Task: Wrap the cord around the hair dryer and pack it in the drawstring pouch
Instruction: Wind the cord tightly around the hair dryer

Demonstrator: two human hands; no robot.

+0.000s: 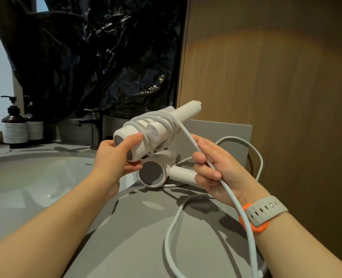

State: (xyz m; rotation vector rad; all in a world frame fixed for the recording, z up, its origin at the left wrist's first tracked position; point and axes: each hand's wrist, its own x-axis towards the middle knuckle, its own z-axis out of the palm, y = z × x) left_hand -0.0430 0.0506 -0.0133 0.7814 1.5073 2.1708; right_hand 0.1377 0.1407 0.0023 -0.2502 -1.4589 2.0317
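Note:
I hold a white hair dryer (162,125) up over the counter. My left hand (114,157) grips its rear end, thumb on top of the barrel. Several turns of the white cord (188,135) lie wound around the dryer's body. From those turns the cord runs taut down into my right hand (216,173), whose fingers curl round it. Past my wrist the cord's slack drops in loose loops onto the grey counter (138,237). I see no drawstring pouch.
A second white dryer-shaped object (152,173) lies on the counter just below the held one. A white sink basin (35,177) and tap (94,127) are at left, with two pump bottles (15,125). A grey panel (226,131) leans against the wooden wall (276,87). Black plastic sheeting (96,57) hangs behind.

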